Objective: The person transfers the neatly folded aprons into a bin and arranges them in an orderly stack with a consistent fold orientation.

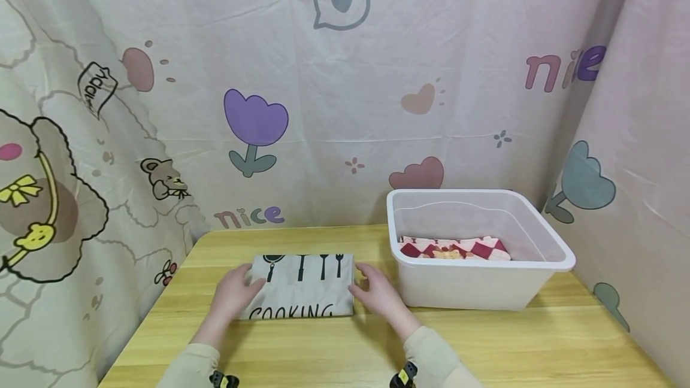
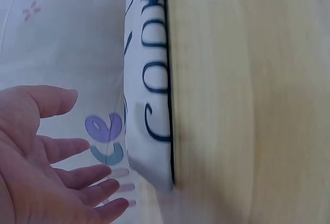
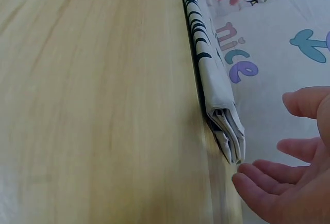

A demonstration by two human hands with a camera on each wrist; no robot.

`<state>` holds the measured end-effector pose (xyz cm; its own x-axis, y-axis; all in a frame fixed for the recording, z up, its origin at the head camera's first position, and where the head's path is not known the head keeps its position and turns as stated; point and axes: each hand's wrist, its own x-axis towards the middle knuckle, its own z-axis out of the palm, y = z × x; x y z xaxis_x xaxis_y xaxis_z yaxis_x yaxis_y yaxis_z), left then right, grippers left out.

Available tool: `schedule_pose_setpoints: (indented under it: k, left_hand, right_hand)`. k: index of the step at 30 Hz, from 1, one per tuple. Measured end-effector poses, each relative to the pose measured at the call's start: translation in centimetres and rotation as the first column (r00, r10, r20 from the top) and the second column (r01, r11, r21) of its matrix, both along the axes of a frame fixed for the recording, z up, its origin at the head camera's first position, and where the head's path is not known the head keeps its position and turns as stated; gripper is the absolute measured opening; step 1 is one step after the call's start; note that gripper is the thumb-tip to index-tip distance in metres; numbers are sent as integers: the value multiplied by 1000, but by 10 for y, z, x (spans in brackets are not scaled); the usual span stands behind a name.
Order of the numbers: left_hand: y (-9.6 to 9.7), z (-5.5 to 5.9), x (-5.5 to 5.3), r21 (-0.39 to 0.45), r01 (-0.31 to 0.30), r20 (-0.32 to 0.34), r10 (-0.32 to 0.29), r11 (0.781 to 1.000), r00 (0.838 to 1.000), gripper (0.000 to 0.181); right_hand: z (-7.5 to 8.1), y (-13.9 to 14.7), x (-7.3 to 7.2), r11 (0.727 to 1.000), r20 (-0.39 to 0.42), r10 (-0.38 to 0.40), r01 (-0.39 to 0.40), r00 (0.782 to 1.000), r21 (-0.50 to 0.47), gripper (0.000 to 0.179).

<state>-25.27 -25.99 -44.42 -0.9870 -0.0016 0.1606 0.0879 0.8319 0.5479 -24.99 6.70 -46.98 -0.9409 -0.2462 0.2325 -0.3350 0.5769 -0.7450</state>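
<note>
A folded white cloth [image 1: 302, 287] lies flat on the table, printed with black kitchen utensils and the word COOKING. My left hand [image 1: 235, 292] is at its left end, thumb over the edge in the head view. In the left wrist view that hand's fingers [image 2: 77, 177] are spread and relaxed, with nothing in them. At the opposite end is my right hand [image 1: 380, 297], its thumb and fingers parted. The right wrist view shows the cloth's stacked layers [image 3: 229, 136] at this end, with the fingertips [image 3: 247, 175] right beside them.
To the right stands a white plastic tub [image 1: 463, 283] holding a red-and-white checked cloth [image 1: 485, 248]. The wooden table [image 1: 302, 355] runs back to a printed curtain [image 1: 334, 118], which also hangs along both sides.
</note>
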Motion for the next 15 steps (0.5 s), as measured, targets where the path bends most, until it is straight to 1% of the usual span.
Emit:
schedule_pose_setpoints:
  k: [4,7,11,15]
  left_hand:
    - [-8,3,-1,45,-18,77,14,999,997,62]
    - [-12,1,-2,76,-33,126,24,997,992,65]
    - [-16,-2,-5,133,-55,181,30,990,983,68]
    - [-18,-3,-7,178,-81,227,39,981,973,69]
  right_hand:
    - [1,1,1,1000,45,9,-8,999,-12,57]
    - [2,2,1,999,90,7,-4,996,-31,59]
    - [2,1,-2,997,160,-12,24,987,-75,59]
    - [3,0,-5,987,241,-18,56,970,-149,60]
